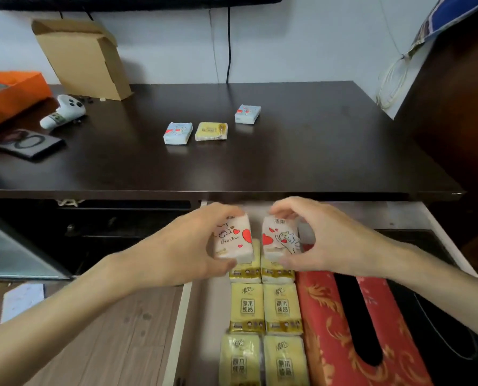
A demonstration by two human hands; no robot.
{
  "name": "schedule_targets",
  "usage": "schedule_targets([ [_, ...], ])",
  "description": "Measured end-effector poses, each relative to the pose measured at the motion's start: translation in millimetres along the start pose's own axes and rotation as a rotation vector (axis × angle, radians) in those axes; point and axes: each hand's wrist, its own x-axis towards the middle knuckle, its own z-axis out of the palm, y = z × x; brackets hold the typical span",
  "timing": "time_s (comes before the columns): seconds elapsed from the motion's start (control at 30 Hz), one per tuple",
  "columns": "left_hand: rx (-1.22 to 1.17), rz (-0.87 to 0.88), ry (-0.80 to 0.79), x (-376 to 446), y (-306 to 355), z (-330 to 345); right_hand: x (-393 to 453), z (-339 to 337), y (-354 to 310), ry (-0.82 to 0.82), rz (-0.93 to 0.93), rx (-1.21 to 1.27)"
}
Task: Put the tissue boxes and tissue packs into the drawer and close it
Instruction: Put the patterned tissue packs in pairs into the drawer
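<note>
My left hand (187,246) grips a white tissue pack with red hearts (233,238). A second heart-printed pack (281,238) is gripped by my right hand (329,240). Both packs hang side by side over the back of the open drawer (182,324). Inside it lie several yellow tissue packs (265,310) in two columns and a red and gold tissue box (352,330) to their right. On the dark tabletop (302,157) lie two light blue packs (178,132) (247,113) and one yellow pack (211,131).
A cardboard box (84,57) leans against the wall at the back left. An orange box (9,93), a white game controller (64,111) and a dark phone (27,143) lie at the tabletop's left. Cables hang down the wall. Wooden floor shows at the lower left.
</note>
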Motion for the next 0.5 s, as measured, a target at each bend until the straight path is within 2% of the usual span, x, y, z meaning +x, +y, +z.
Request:
schedule_targets([
  [0.07, -0.005, 0.019, -0.047, -15.9, 3.7, 16.4, -21.0, 10.0, -2.6, -0.045, -0.018, -0.034],
  [0.17, 0.116, 0.093, -0.086, -32.5, 5.2, 38.1, -41.0, 23.0, -6.5, -0.078, -0.041, -0.104],
  [0.37, 0.25, 0.228, -0.078, -47.4, 4.5, 73.0, -54.8, 47.0, -11.9, -0.109, -0.098, -0.284],
  [0.5, 0.334, 0.289, -0.014, -44.0, 2.9, 82.3, -55.7, 53.5, -15.1, -0.128, -0.116, -0.357],
])
